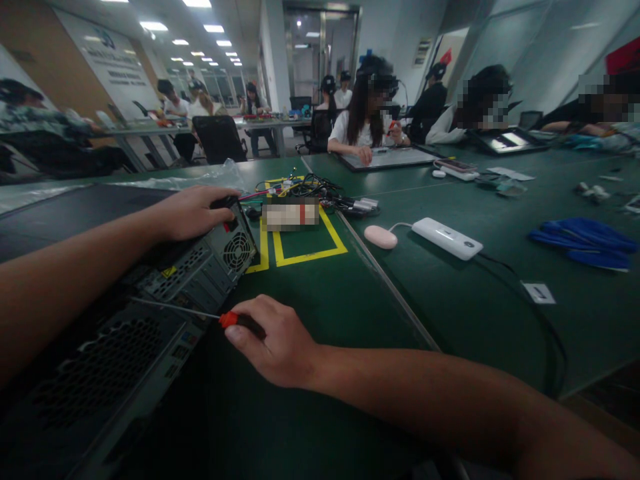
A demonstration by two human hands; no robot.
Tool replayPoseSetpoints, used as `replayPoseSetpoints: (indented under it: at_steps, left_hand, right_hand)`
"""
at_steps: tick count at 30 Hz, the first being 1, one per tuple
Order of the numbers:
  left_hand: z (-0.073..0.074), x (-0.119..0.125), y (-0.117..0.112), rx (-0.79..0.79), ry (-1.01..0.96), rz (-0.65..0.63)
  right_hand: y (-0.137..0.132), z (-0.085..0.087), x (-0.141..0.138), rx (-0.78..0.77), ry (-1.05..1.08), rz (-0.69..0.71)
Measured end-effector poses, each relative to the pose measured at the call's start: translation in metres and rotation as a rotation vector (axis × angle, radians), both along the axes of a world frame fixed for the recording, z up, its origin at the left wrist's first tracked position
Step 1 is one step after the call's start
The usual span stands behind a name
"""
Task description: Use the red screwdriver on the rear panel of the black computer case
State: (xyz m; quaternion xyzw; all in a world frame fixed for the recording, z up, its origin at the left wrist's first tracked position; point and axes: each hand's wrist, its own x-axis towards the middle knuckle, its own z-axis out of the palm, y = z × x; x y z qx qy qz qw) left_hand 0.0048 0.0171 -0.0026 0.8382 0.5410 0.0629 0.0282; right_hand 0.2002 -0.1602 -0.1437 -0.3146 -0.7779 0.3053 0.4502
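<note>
A black desktop computer case (pixel 165 343) lies at the left with its metal back panel facing me. My left hand (pixel 197 212) reaches over its far end, fingers wrapped around the top corner beside the round fan grille (pixel 239 251). In my closed right hand (pixel 280 340) is a screwdriver (pixel 235 320) with a red and black handle. Its long thin shaft runs left across the back panel, and the tip lies near the middle of the case, above the honeycomb vent (pixel 105 367). Whether the tip sits on a screw is too dark to tell.
Beyond the case lie bundled cables (pixel 320 190) and yellow tape squares (pixel 310 257) on the green table (pixel 350 313). Rightward are a pink mouse-shaped object (pixel 381 237), a white power bank (pixel 447 238) with a cable, and blue gloves (pixel 583 241). Other people work across the table.
</note>
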Motion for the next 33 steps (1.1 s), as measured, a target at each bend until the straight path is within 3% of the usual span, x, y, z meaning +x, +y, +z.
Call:
replayPoseSetpoints:
  at_steps: [11, 33]
  left_hand:
    - [-0.0029, -0.005, 0.0065, 0.024, -0.023, -0.015]
    - [-0.0032, -0.0011, 0.0026, 0.024, -0.013, -0.015]
  right_hand:
    - [-0.0007, -0.0003, -0.0013, -0.078, 0.017, 0.033]
    - [0.0009, -0.0024, -0.0012, -0.055, 0.027, 0.042]
